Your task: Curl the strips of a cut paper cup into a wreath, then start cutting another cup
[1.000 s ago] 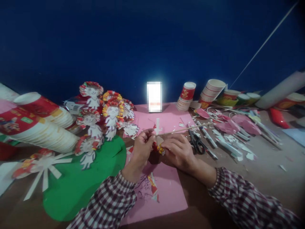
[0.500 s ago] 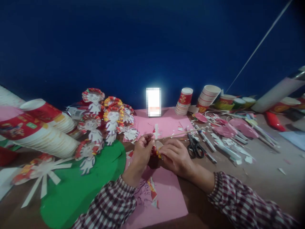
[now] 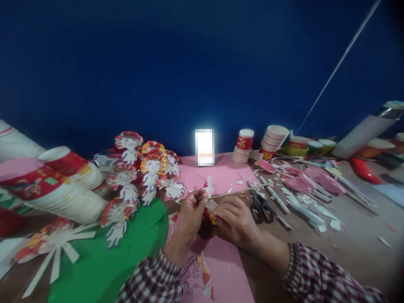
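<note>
Blue wall [image 3: 202, 63] backed a brown tabletop [image 3: 350, 235], black scissors [image 3: 261, 209] lying right of the work. Left hand [image 3: 189, 216] pinched a thin stick [image 3: 243, 191] at its near end, close beside the right hand [image 3: 238, 221], whose fingers gripped a red-and-yellow paper piece [image 3: 213, 219] between the two. Step in hand looked like shaping paper strips with the stick; next move seemingly called for light, even finger pressure.
</note>
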`<act>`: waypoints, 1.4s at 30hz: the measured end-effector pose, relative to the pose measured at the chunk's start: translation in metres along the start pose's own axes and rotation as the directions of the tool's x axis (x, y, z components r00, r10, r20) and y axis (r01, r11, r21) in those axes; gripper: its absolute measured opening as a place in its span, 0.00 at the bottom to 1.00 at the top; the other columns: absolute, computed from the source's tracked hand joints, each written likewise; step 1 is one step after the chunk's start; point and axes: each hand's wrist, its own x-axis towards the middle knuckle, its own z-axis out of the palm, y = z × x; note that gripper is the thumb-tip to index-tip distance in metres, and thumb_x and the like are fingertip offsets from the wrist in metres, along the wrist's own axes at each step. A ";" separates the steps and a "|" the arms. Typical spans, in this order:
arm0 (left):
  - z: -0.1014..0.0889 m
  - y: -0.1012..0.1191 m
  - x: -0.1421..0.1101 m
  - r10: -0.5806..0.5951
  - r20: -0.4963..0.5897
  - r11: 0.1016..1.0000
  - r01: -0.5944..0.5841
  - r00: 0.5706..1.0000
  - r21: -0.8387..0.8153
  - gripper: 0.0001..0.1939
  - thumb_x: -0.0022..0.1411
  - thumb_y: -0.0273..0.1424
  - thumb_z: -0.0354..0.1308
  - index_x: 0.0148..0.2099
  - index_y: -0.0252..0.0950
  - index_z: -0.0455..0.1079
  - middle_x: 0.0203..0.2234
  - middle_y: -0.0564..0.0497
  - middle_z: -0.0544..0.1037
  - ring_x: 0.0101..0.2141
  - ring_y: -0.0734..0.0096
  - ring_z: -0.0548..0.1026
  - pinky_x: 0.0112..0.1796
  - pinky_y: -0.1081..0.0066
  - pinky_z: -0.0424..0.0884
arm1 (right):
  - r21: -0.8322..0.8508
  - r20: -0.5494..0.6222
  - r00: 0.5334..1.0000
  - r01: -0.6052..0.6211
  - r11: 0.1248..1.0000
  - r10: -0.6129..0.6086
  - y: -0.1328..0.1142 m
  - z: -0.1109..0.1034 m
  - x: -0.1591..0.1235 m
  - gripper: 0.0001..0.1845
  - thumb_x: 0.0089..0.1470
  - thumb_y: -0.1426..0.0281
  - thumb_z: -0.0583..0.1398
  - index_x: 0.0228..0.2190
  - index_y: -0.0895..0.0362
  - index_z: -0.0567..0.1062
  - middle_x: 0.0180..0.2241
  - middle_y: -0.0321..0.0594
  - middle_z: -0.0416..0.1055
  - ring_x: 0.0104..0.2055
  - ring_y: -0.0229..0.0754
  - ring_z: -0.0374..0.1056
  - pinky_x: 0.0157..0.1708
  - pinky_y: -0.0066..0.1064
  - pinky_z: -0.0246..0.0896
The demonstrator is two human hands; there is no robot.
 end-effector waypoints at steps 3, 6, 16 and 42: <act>0.001 0.002 0.000 -0.009 -0.012 1.000 0.009 1.000 -0.020 0.15 0.50 0.32 0.62 0.40 0.34 0.67 0.28 0.53 0.73 0.28 0.76 0.70 0.30 0.76 0.65 | 0.005 0.018 1.000 -0.012 1.000 0.012 0.001 0.001 -0.001 0.11 0.52 0.78 0.56 0.38 0.55 0.71 0.34 0.39 0.75 0.40 0.44 0.66 0.44 0.40 0.63; 0.001 0.001 0.001 -0.001 -0.008 1.000 0.000 1.000 -0.021 0.15 0.50 0.32 0.62 0.41 0.33 0.67 0.28 0.53 0.72 0.28 0.76 0.70 0.30 0.76 0.65 | 0.015 0.026 1.000 -0.018 1.000 0.017 0.001 0.001 -0.002 0.11 0.52 0.78 0.56 0.37 0.55 0.71 0.34 0.38 0.74 0.40 0.44 0.65 0.44 0.40 0.63; 0.001 0.002 0.001 -0.017 0.010 0.999 0.017 1.000 -0.033 0.17 0.50 0.33 0.63 0.42 0.33 0.66 0.28 0.53 0.73 0.26 0.77 0.69 0.27 0.77 0.64 | 0.018 0.016 1.000 -0.017 1.000 0.017 0.001 0.002 -0.003 0.10 0.52 0.77 0.56 0.37 0.55 0.71 0.34 0.37 0.75 0.41 0.43 0.65 0.44 0.39 0.63; 0.006 0.003 -0.004 0.049 0.034 0.997 -0.051 0.998 0.061 0.13 0.49 0.30 0.63 0.39 0.33 0.69 0.31 0.49 0.75 0.32 0.72 0.73 0.36 0.72 0.69 | -0.325 0.069 0.985 -0.129 0.937 0.160 0.019 -0.011 0.003 0.08 0.56 0.69 0.58 0.40 0.51 0.74 0.37 0.36 0.75 0.42 0.44 0.61 0.47 0.39 0.52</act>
